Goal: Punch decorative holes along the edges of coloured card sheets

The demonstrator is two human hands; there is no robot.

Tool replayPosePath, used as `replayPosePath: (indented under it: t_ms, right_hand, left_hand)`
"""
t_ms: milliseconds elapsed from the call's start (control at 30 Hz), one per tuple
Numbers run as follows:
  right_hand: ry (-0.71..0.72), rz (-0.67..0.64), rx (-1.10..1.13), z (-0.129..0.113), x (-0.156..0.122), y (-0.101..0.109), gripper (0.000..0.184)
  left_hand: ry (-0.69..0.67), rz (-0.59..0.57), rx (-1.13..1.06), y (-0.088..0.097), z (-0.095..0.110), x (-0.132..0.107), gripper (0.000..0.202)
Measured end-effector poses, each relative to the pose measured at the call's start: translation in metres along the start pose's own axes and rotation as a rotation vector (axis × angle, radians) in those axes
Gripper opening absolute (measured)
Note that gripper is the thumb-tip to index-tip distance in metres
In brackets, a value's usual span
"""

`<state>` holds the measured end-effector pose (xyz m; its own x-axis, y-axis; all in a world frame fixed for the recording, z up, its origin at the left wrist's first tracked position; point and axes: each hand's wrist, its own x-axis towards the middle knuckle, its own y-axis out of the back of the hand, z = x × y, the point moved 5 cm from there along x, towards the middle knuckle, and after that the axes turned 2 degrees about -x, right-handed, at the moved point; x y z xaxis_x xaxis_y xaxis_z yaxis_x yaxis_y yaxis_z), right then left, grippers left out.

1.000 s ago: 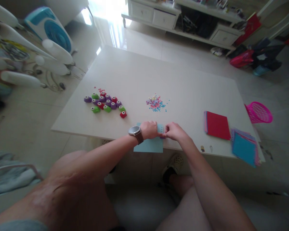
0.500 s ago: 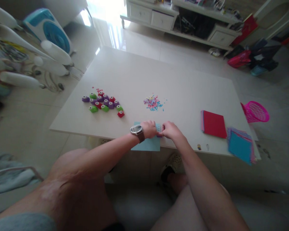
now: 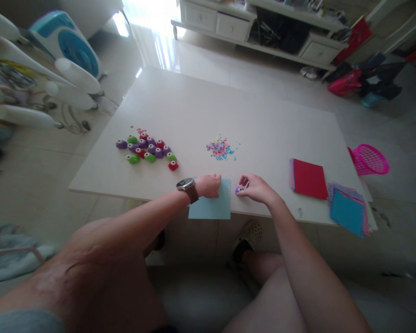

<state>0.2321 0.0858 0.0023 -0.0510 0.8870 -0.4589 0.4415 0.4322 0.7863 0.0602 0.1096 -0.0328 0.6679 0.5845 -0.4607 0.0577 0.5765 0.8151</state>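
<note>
A light blue paper sheet (image 3: 211, 206) lies at the near edge of the white table (image 3: 229, 115) and hangs partly over it. My left hand (image 3: 208, 185) rests on the sheet's top left part with fingers curled, pressing it down. My right hand (image 3: 256, 187) is just right of the sheet, its fingers pinched on a small purple paper punch (image 3: 239, 190) that sits on the table, apart from the sheet. A small heap of coloured paper confetti (image 3: 220, 148) lies beyond both hands.
Several purple, green and red punches (image 3: 147, 150) cluster at the left of the table. A red paper stack (image 3: 309, 178) and a mixed blue stack (image 3: 348, 209) lie at the right, near a pink basket (image 3: 369, 159). A fan (image 3: 67, 41) stands at far left.
My right hand has drawn the purple punch off the blue sheet's right edge to the right. The left hand stays on the sheet.
</note>
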Motion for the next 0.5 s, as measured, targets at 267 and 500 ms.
replayPosePath:
  t_ms: [267,500]
  right_hand:
    - [0.073,0.007,-0.237,-0.005,0.000,-0.009,0.019]
    - [0.101,-0.023,-0.247,0.006,-0.001,-0.003,0.027]
  left_hand:
    - [0.011,-0.003,0.004,0.003,0.002,-0.001,0.060]
    - [0.013,0.007,-0.015,0.003,0.000,-0.002,0.058]
